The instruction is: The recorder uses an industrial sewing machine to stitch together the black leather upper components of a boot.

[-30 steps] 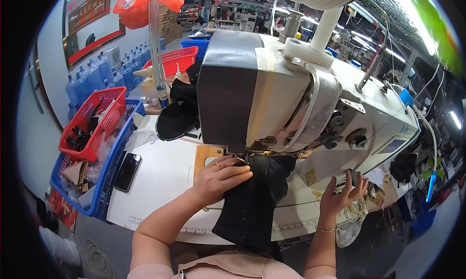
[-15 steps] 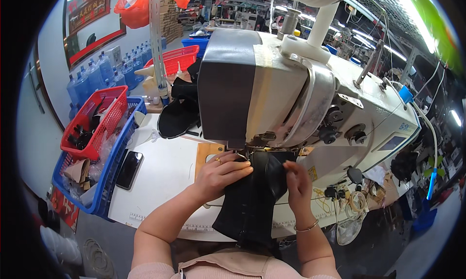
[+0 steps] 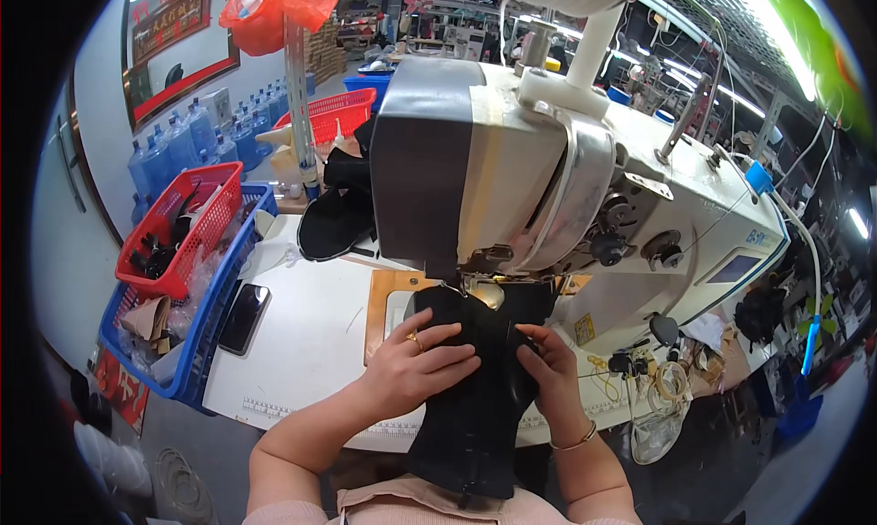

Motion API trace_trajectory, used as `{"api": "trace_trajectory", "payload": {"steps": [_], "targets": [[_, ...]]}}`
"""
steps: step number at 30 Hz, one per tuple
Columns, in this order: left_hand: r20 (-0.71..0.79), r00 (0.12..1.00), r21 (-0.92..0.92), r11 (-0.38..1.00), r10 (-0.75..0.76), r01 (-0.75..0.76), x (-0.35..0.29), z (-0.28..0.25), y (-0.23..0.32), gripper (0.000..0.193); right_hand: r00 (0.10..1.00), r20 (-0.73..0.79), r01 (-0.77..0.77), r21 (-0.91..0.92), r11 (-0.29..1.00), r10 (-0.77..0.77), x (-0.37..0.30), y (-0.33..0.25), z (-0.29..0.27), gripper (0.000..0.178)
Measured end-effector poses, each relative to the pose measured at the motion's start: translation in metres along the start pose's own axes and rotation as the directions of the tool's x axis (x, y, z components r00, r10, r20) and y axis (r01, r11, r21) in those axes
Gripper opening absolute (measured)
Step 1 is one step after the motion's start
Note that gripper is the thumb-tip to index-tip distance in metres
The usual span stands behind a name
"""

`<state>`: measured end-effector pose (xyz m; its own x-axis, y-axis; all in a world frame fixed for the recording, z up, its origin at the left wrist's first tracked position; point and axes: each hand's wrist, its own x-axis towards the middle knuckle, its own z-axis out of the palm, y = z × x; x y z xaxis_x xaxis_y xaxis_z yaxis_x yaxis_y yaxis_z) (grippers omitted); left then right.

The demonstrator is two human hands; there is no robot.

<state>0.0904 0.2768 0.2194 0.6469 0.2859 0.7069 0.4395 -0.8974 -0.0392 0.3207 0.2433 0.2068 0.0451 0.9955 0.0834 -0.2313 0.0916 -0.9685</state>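
Observation:
A black workpiece of cloth with a smooth, leather-like panel lies under the head of a large industrial sewing machine and hangs over the table's front edge toward me. My left hand, with a gold ring on one finger, rests on the workpiece's left side, its fingers stretched out and apart. At the right edge, my right hand pinches the black workpiece between thumb and fingers. Both hands are on the near side of the needle area. The needle tip itself is too small to make out.
A black phone lies on the white table, left of my arm. Beside it stand a blue basket and a red basket with odds and ends. More black pieces lie behind. Cords and tape rolls are at the right.
Both hands have moved a little nearer to me, and the black workpiece has shifted the same way. My right fingers, loosely bent before, now pinch its edge. Shiny metal shows under the machine head.

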Motion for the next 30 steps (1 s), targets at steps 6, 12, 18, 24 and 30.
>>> {"api": "trace_trajectory", "payload": {"steps": [6,12,18,24,30], "targets": [[0.069,0.996,-0.054,0.997,-0.05,0.054,0.0,0.0,-0.004,0.038,0.998,-0.021,0.063,0.051,0.997,-0.062,0.0,0.009,0.003,0.031],[0.077,0.995,-0.032,0.997,-0.066,0.069,-0.001,-0.003,0.0,0.038,0.999,0.005,0.035,0.046,0.998,-0.035,0.002,0.007,0.003,0.031],[0.078,0.995,-0.033,0.997,-0.06,0.063,-0.002,-0.001,-0.003,0.038,0.998,0.002,0.061,0.055,0.997,-0.061,0.004,0.011,0.003,0.031],[0.08,0.995,-0.037,0.997,-0.057,0.061,-0.001,0.0,-0.004,0.039,0.999,0.017,0.035,0.062,0.998,-0.036,0.004,0.013,0.0,0.031],[0.074,0.996,-0.059,0.997,-0.05,0.055,-0.002,-0.003,-0.008,0.039,0.998,0.009,0.069,0.043,0.997,-0.069,0.001,0.013,0.005,0.032]]}}
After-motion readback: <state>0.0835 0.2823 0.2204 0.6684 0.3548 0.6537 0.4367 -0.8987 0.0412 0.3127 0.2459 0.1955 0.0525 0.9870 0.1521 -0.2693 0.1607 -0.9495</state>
